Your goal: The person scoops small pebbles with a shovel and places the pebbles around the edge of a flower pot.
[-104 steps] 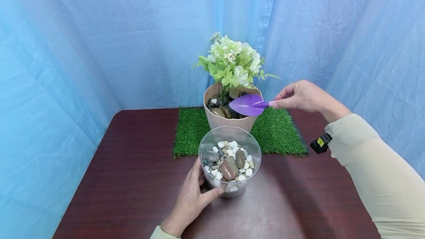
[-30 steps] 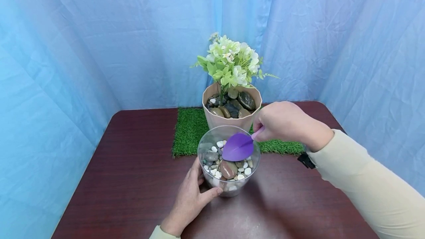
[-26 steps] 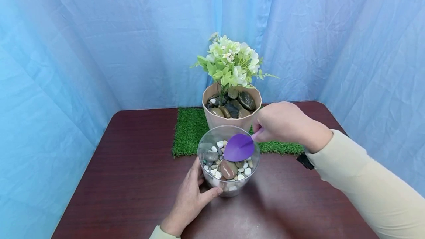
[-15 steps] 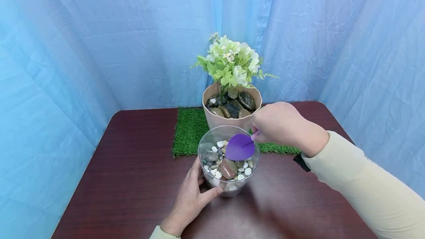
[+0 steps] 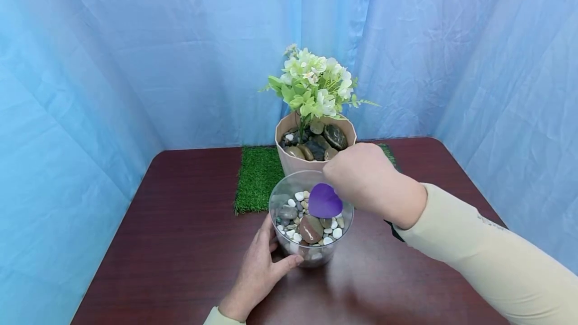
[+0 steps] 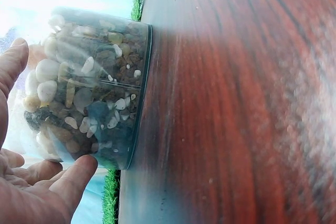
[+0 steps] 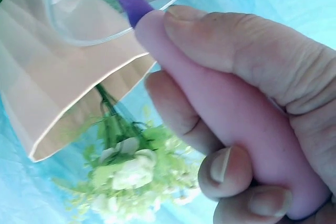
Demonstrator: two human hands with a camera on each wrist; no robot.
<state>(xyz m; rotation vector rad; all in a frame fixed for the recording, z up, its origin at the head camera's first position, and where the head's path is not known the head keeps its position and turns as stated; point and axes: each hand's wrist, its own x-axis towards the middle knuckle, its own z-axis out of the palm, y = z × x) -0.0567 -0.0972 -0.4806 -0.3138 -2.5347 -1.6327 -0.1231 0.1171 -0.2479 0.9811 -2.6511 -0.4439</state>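
My left hand holds the side of a clear plastic pot, thumb in front and fingers at its left. White, tan and grey pebbles fill its lower part, with a big reddish-brown stone on top. Over the pot's right rim, my right hand grips a trowel. Its purple blade points down into the pot above the stones; whether the tip digs into them I cannot tell. The right wrist view shows the fingers and thumb wrapped round its pink handle.
Just behind the clear pot stands a beige flowerpot with large dark stones and white artificial flowers. It is on a green turf mat. The dark red-brown table is bordered by blue curtains.
The trowel has come from above the flowerpot into the clear pot. Lately the right hand has shifted left and its wrist has turned, steepening the blade. The left hand has stayed in place.
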